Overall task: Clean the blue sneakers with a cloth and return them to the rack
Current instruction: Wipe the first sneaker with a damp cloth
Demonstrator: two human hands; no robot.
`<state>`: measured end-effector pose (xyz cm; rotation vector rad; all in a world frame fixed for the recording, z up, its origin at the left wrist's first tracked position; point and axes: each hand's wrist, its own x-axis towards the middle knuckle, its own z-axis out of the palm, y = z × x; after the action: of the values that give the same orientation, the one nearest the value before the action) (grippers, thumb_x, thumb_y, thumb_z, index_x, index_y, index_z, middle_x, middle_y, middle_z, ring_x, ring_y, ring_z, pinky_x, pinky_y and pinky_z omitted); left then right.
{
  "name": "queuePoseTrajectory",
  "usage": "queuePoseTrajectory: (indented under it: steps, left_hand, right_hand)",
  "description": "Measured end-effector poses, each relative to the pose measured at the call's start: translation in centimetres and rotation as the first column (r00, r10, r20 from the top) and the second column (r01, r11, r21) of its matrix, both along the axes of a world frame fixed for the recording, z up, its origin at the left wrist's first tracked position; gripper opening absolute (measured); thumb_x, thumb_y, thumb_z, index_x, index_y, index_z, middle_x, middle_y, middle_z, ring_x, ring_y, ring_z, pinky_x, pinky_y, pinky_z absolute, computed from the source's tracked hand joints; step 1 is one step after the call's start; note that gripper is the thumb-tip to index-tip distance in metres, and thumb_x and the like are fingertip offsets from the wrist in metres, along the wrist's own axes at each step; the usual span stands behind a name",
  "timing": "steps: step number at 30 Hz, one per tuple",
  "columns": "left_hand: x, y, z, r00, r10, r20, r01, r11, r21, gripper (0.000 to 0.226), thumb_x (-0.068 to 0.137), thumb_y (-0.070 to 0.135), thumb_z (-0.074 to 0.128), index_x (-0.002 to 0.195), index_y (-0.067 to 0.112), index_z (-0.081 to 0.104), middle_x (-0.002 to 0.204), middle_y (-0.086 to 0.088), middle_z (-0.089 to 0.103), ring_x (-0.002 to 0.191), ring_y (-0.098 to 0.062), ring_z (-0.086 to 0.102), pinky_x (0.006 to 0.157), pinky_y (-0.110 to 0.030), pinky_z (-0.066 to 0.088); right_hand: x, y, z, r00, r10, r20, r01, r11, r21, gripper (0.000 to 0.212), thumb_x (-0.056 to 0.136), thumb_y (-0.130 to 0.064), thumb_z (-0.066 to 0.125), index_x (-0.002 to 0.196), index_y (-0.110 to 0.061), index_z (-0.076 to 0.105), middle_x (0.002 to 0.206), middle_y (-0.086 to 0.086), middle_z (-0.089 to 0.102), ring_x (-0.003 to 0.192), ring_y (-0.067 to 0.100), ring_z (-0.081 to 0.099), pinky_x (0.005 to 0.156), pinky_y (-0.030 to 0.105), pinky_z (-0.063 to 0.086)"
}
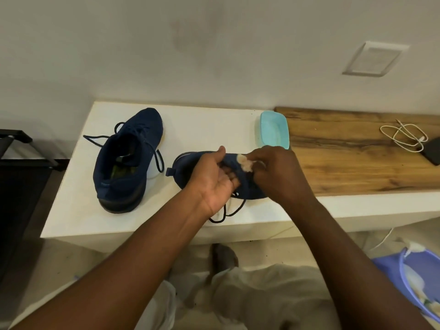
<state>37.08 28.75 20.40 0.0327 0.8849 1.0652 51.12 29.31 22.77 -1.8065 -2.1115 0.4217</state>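
- Stage: mid-cleaning, second half of the task not started.
- Left hand [215, 179] grips the held sneaker [185, 167] from the near side, fingers curled into its upper and thumb over the top. The shoe lies sideways across the white counter [202, 125], low over it. I cannot tell whether it rests on the surface or is lifted a little.
- Right hand [278, 172] pinches a small whitish cloth [245, 161] in its fingertips and presses it to the upper of that shoe, just beside the left thumb.
- Its laces [228, 210] are loose and dangle toward the counter's front edge.
- Other sneaker [126, 158] stands upright on the counter to the left, apart from both hands, laces undone. Whether it has been wiped is not readable from here.
- Pale blue dish [273, 132] sits just behind the right hand at the seam with the wooden top [357, 163]; probably water or soap, contents unclear.
- Dark frame [26, 161] at the left edge is likely the rack — neither shoe is on it.
- White cable [404, 136] lies on the wood at far right, and a purple basin [419, 277] sits on the floor at lower right.
- Left to do, by my read: finish wiping this shoe, check or wipe the other, then carry both left to the rack — roughly a third to halfway through.
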Motion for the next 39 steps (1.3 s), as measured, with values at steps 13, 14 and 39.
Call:
queuePoseTrajectory:
  steps: [13, 14, 39]
  left_hand:
    - [-2.8, 0.3, 1.2, 0.185, -0.179, -0.966, 0.581, 0.813, -0.039, 0.048, 0.104, 0.047, 0.045, 0.07, 0.015, 0.055, 0.068, 0.0, 0.059, 0.062, -0.011, 0.056, 0.061, -0.027, 0.042]
    - [-2.7, 0.2, 0.9, 0.171, -0.158, -0.972, 0.583, 0.812, -0.029, 0.049, 0.104, 0.046, 0.044, 0.065, 0.016, 0.049, 0.062, 0.002, 0.052, 0.056, -0.009, 0.049, 0.056, -0.026, 0.037]
    - [-3.2, 1.7, 0.6, 0.423, -0.206, -0.883, 0.529, 0.847, 0.056, 0.028, 0.104, 0.027, 0.049, 0.106, 0.007, 0.068, 0.099, -0.001, 0.067, 0.086, -0.019, 0.061, 0.069, -0.026, 0.046]
  right_hand:
    - [-1.0, 0.8, -0.6, 0.998, -0.041, 0.037, 0.038, 0.996, 0.077, 0.023, 0.095, -0.014, 0.053, 0.11, -0.017, 0.07, 0.099, 0.001, 0.07, 0.085, 0.013, 0.06, 0.08, 0.023, 0.045]
    - [-0.6, 0.9, -0.7, 0.997, -0.078, 0.025, 0.077, 0.995, 0.064, 0.024, 0.096, -0.013, 0.053, 0.112, -0.017, 0.07, 0.101, 0.002, 0.07, 0.085, 0.012, 0.057, 0.08, 0.022, 0.043]
    - [-2.9, 1.6, -2.0, 0.946, -0.129, -0.298, 0.137, 0.991, 0.008, 0.009, 0.094, -0.017, 0.062, 0.1, -0.024, 0.065, 0.085, -0.018, 0.06, 0.077, 0.001, 0.059, 0.061, 0.002, 0.037]
